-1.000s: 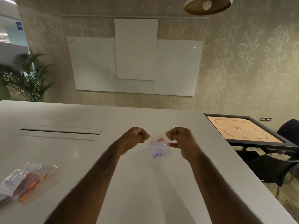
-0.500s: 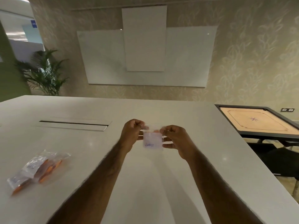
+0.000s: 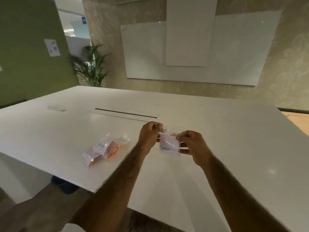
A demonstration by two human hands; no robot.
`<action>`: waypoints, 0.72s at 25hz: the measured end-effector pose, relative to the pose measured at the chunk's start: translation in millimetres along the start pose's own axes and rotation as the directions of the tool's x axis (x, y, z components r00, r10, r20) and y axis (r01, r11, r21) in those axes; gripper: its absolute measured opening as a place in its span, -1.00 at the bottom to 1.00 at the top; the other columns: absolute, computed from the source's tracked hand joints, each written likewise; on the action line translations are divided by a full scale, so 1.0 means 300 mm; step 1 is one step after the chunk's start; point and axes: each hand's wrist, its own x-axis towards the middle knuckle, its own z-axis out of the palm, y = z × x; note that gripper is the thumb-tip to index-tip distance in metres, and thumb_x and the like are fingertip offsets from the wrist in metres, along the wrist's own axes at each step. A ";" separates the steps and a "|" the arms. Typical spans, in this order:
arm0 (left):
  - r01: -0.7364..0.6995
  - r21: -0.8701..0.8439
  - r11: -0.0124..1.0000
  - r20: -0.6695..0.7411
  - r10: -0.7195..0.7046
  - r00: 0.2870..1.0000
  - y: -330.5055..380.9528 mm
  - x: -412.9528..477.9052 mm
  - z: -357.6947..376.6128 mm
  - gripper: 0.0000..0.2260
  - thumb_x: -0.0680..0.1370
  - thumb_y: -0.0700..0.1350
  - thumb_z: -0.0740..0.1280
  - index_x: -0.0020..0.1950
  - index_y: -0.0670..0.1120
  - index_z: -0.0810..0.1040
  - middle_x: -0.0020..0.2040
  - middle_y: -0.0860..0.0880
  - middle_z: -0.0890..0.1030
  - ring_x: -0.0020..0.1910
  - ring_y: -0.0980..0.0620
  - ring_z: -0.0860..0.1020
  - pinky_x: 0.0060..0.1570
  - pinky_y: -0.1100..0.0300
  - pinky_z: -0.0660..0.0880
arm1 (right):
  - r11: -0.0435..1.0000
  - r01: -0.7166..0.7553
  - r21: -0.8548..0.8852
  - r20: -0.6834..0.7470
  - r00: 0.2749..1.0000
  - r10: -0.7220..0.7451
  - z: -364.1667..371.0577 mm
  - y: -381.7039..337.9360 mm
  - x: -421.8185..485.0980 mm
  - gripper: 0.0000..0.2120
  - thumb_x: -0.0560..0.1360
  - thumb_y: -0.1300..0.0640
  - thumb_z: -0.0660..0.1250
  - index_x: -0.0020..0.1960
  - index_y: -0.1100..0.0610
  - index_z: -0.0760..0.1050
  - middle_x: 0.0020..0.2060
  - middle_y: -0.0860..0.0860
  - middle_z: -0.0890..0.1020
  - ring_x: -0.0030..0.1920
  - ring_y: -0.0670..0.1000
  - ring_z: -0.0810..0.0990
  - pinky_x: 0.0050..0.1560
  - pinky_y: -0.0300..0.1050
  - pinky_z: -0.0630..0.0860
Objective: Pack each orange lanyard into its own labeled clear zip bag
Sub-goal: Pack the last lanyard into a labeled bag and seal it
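Packed bags [image 3: 105,149] now nearer the arms, left hand [image 3: 149,137] and right hand [image 3: 193,147] pinching zip bag [image 3: 169,145] top

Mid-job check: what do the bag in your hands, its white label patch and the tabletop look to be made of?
The held bag: thin clear plastic film, glossy; orange shows through near its top.
The label patch: matte white, paper or a printed write-on panel, I cannot tell which; blue handwriting sits on it.
The tabletop: smooth white, semi-gloss, probably laminate; it carries soft light reflections.
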 end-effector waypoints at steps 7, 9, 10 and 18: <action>-0.065 0.073 0.995 0.041 0.062 0.997 -0.133 0.114 -0.571 -0.88 0.62 -0.12 0.34 0.03 -0.14 0.61 -0.08 -0.04 0.72 -0.10 -0.03 0.70 -0.13 0.05 0.68 | 0.991 -0.049 0.122 -0.060 0.997 0.056 0.585 0.108 0.029 -0.94 0.52 0.24 0.39 -0.03 0.22 0.56 -0.04 0.15 0.74 -0.15 0.16 0.69 -0.05 0.11 0.65; -0.078 0.168 0.983 0.017 0.077 0.997 -0.162 0.137 -0.733 -0.89 0.60 -0.11 0.32 -0.01 -0.10 0.62 -0.08 0.00 0.71 -0.10 -0.04 0.69 -0.10 0.06 0.67 | 0.981 -0.085 0.173 -0.076 0.992 0.099 0.720 0.128 0.031 -0.96 0.53 0.25 0.38 -0.03 0.22 0.56 -0.04 0.16 0.74 -0.15 0.16 0.70 -0.07 0.09 0.65; -0.093 0.244 0.965 -0.004 0.096 0.995 -0.182 0.151 -0.806 -0.88 0.59 -0.10 0.32 -0.02 -0.09 0.63 -0.07 0.01 0.71 -0.08 -0.03 0.68 -0.06 0.07 0.64 | 0.973 -0.102 0.208 -0.092 0.988 0.123 0.771 0.142 0.029 -0.97 0.53 0.26 0.38 -0.03 0.22 0.56 -0.04 0.16 0.74 -0.16 0.16 0.71 -0.10 0.06 0.67; 0.280 0.697 0.660 -0.085 -0.312 0.946 -0.406 0.229 -1.084 -0.30 0.60 0.37 0.00 0.31 -0.19 0.51 0.23 -0.22 0.56 0.25 -0.25 0.50 0.25 -0.11 0.45 | 0.895 -0.275 0.351 -0.105 0.938 0.329 0.972 0.191 0.094 -0.89 0.51 0.27 0.37 -0.03 0.21 0.67 -0.09 0.12 0.75 -0.16 0.11 0.73 -0.17 -0.01 0.66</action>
